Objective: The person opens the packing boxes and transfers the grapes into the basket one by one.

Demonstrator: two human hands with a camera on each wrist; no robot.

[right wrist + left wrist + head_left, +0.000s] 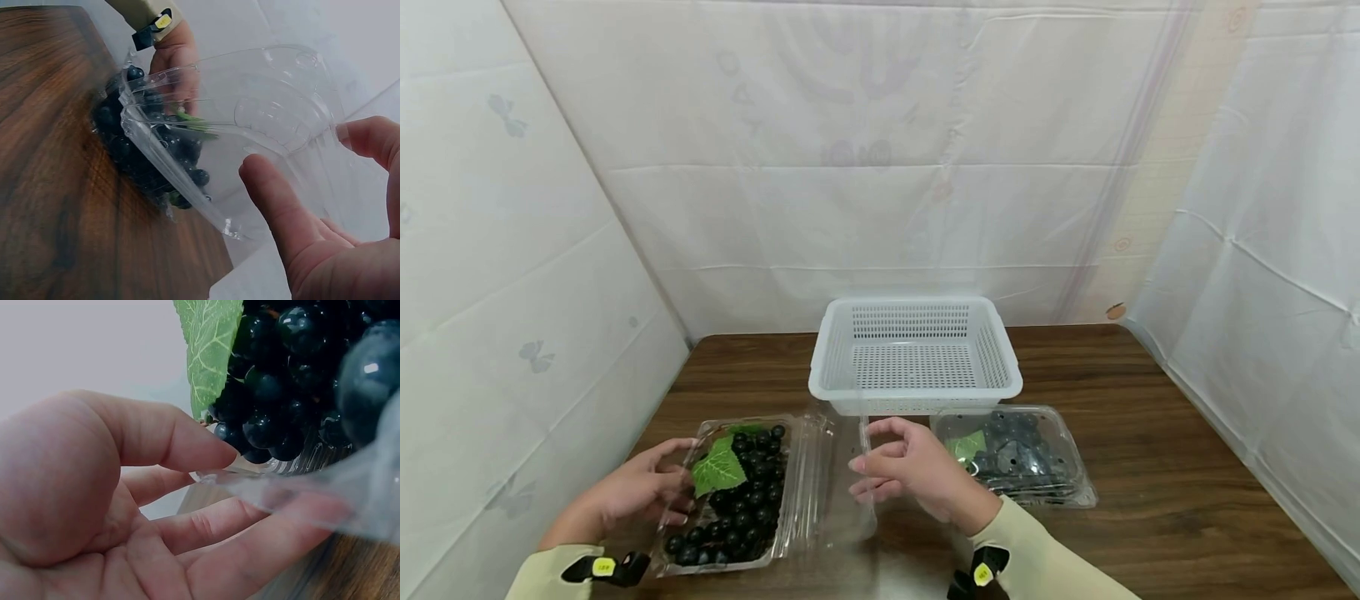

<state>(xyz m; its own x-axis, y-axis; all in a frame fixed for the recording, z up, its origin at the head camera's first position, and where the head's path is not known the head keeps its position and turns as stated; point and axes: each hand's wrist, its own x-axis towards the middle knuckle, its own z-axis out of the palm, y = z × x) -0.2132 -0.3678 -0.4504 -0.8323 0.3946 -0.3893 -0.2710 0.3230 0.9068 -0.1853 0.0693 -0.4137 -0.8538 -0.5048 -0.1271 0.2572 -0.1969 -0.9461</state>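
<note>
My left hand (651, 485) pinches the outer edge of a clear plastic box (775, 560), thumb above and fingers beneath. Inside lie dark grapes (741, 512) with a green leaf (718, 467) on top. The box's hinged clear lid (281, 100) is raised on its right side. Beside that lid is my right hand (913, 467); in the right wrist view its thumb and index finger are spread wide at the lid's edge, the index fingertip touching it. Whether the thumb presses the plastic is unclear. Dark grapes and leaf also show close up in the left wrist view.
Behind the hands stands a white perforated basket (917, 362) with nothing in it. A second clear plastic box (1037, 454), lid down over dark grapes and a leaf, sits to the right, partly behind my right wrist. White sheeting (865, 208) surrounds the wooden table (1157, 467).
</note>
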